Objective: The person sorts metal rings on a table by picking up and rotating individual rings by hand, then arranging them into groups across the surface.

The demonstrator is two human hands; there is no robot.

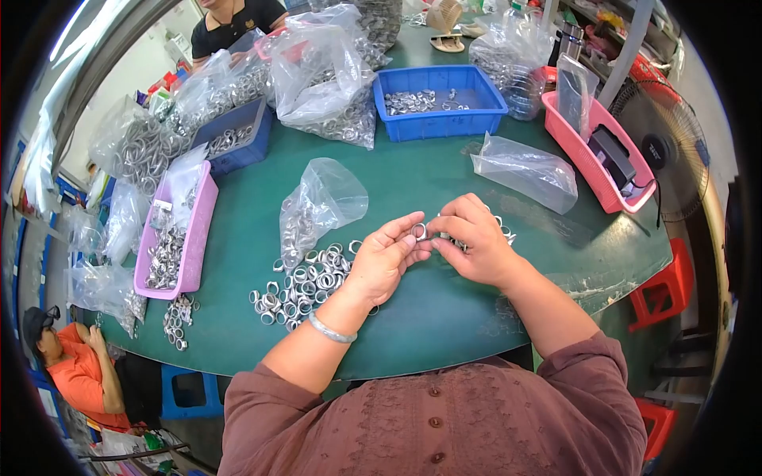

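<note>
Over the middle of the green table (444,333), my two hands meet around a small silver ring (419,231). My left hand (381,262) holds the ring between thumb and fingers. Close against it, my right hand (478,240) has its fingers pinched together; what lies between them is too small to make out. A loose pile of silver rings (305,289) spreads beside my left forearm. More small metal pieces (506,230) show partly behind my right hand. Just beyond the pile, a clear plastic bag (321,198) lies with rings inside.
A pink basket (202,230) of metal pieces stands left. Behind are blue trays (440,127), (258,139) and bulging clear bags (317,87). An unfilled-looking bag (528,170) and a pink basket (556,131) lie right, near a fan (663,151). Two people (87,373), (238,24) are nearby.
</note>
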